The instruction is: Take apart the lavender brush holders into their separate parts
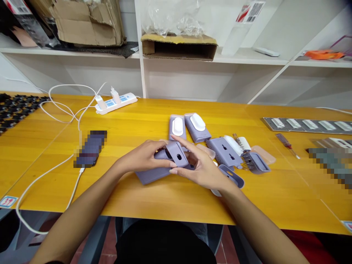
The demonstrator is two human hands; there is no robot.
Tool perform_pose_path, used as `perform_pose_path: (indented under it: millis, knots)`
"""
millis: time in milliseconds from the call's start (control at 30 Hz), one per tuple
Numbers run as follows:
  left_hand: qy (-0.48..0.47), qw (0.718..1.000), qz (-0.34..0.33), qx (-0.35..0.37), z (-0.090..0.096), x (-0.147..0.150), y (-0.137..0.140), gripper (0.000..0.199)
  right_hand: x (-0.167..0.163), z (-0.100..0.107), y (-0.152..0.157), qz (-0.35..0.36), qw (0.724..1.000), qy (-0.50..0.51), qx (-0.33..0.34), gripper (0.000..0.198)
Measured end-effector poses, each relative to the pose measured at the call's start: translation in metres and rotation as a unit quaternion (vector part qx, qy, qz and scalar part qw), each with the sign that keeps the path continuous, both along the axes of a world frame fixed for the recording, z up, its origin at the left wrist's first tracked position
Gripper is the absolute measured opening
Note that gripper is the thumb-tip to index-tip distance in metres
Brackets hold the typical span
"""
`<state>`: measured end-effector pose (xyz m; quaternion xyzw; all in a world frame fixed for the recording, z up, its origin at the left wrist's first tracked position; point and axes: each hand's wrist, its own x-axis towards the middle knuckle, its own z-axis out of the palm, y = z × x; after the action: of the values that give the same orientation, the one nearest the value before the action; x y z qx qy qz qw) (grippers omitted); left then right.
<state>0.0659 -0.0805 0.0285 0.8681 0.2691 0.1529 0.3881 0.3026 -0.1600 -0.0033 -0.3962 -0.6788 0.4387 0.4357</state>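
Observation:
Both hands hold a small purple plastic housing (180, 156) with a dark oval hole in its face, above the table's middle. My left hand (143, 156) grips its left side, thumb along the lower edge. My right hand (203, 167) closes on it from the right, index finger over the top and thumb below. Under them lies a larger flat purple part (154, 176), partly covered by the hands. Just behind stand two purple cases with white oval tops, a left one (176, 124) and a right one (198, 126).
To the right lie a purple shell with slots (224, 150), a purple cup-like part (257, 163), springs (238, 141) and a screwdriver (287, 145). A phone (90, 150) on a white cable and a power strip (117, 102) are at left. Shelves (192, 80) rise behind.

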Motion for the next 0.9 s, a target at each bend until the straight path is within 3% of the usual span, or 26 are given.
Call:
perform_pose_path:
  millis: [200, 467, 667, 900]
  knots:
    - [-0.017, 1.0, -0.006, -0.011, -0.002, -0.001, 0.002, 0.043, 0.0, 0.001, -0.003, -0.027, 0.999, 0.011, -0.013, 0.076]
    - [-0.052, 0.998, 0.013, -0.016, -0.007, 0.001, 0.001, 0.039, 0.004, 0.0, -0.002, -0.035, 0.997, 0.03, -0.054, 0.073]
    - [-0.072, 0.996, 0.034, -0.042, -0.009, 0.004, 0.0, 0.033, 0.002, -0.002, -0.001, -0.024, 0.995, 0.061, -0.079, 0.088]
    - [-0.088, 0.994, 0.044, -0.044, -0.01, 0.005, -0.002, 0.032, 0.001, -0.006, 0.002, -0.009, 0.992, 0.098, -0.08, 0.092]
